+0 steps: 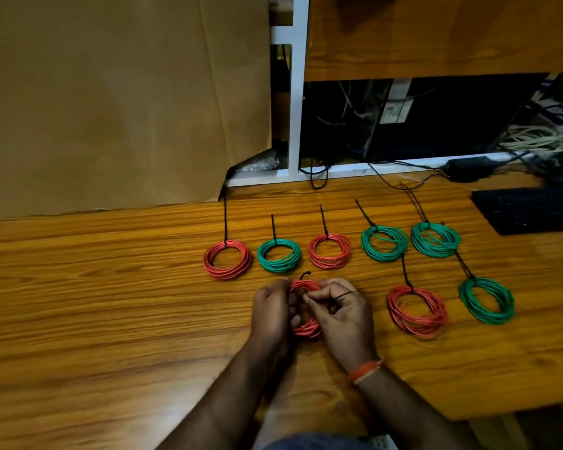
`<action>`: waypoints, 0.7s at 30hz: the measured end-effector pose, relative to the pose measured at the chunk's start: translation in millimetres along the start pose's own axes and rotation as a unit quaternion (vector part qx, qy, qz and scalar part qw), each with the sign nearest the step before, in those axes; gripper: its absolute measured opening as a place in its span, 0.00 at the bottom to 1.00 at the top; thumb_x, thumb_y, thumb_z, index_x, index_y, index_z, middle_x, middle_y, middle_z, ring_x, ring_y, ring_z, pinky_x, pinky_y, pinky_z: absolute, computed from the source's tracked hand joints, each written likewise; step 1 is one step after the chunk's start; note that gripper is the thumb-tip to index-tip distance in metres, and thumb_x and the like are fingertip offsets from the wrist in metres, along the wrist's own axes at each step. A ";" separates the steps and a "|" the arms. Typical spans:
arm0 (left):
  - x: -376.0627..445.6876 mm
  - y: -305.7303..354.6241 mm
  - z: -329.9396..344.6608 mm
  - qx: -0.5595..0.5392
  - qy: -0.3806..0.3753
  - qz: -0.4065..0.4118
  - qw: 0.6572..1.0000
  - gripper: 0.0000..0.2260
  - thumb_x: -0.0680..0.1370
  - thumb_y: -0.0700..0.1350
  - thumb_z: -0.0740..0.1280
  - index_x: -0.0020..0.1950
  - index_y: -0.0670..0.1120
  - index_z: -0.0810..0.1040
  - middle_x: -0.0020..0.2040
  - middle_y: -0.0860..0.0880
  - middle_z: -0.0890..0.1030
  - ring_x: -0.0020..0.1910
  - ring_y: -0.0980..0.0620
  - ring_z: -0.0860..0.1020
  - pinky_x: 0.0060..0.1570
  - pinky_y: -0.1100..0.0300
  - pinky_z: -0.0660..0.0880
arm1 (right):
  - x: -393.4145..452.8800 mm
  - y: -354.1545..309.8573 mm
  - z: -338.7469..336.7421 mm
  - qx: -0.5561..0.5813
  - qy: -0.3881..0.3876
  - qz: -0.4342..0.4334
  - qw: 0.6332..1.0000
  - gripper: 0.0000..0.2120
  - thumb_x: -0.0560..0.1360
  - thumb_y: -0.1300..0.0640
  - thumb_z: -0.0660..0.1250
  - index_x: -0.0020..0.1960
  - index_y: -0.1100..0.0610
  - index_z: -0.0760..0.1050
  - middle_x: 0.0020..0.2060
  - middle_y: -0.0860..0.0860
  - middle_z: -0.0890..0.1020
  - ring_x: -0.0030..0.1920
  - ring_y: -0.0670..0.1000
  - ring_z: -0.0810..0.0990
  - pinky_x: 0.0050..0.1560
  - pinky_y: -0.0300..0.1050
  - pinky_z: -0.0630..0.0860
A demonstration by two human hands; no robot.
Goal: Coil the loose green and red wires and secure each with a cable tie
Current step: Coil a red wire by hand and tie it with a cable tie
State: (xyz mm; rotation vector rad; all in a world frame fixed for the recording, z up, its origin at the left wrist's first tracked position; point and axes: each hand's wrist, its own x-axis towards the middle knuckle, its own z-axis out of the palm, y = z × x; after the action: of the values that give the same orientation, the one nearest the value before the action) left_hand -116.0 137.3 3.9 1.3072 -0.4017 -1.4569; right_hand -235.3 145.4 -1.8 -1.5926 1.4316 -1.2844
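Note:
My left hand grips a red wire coil held just above the wooden table. My right hand pinches a black cable tie that loops over the top of this coil. Beyond my hands lies a row of tied coils: red, green, red, green and green. To the right lie one more tied red coil and a tied green one. Each tied coil has a black tie tail sticking out.
A brown cardboard sheet stands at the back left. A white frame and a dark shelf full of cables sit behind the table. A black keyboard lies at the right, and the table edge drops off at the lower right.

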 end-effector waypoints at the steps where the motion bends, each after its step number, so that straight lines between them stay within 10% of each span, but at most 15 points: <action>1: 0.6 -0.2 -1.0 0.004 -0.004 -0.011 1.000 0.17 0.84 0.41 0.59 0.34 0.47 0.70 0.26 0.51 0.64 0.23 0.56 0.60 0.22 0.66 0.55 | -1.5 1.3 0.0 0.002 0.002 0.002 1.000 0.11 0.69 0.69 0.78 0.38 0.55 0.84 0.44 0.47 0.81 0.49 0.43 0.81 0.48 0.30 0.74; 21: 1.8 -4.2 -2.0 0.101 -0.036 0.011 0.994 0.16 0.80 0.39 0.67 0.32 0.46 0.79 0.29 0.46 0.73 0.27 0.51 0.67 0.30 0.59 0.61 | -2.2 -25.0 -21.5 0.098 -0.048 0.013 0.994 0.08 0.82 0.62 0.66 0.48 0.59 0.84 0.47 0.52 0.85 0.52 0.48 0.84 0.53 0.38 0.78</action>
State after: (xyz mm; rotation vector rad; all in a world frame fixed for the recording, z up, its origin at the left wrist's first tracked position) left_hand -115.9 138.0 -1.1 1.4074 -0.6226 -1.4784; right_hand -246.5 155.9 27.4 -1.4801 1.2246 -1.2750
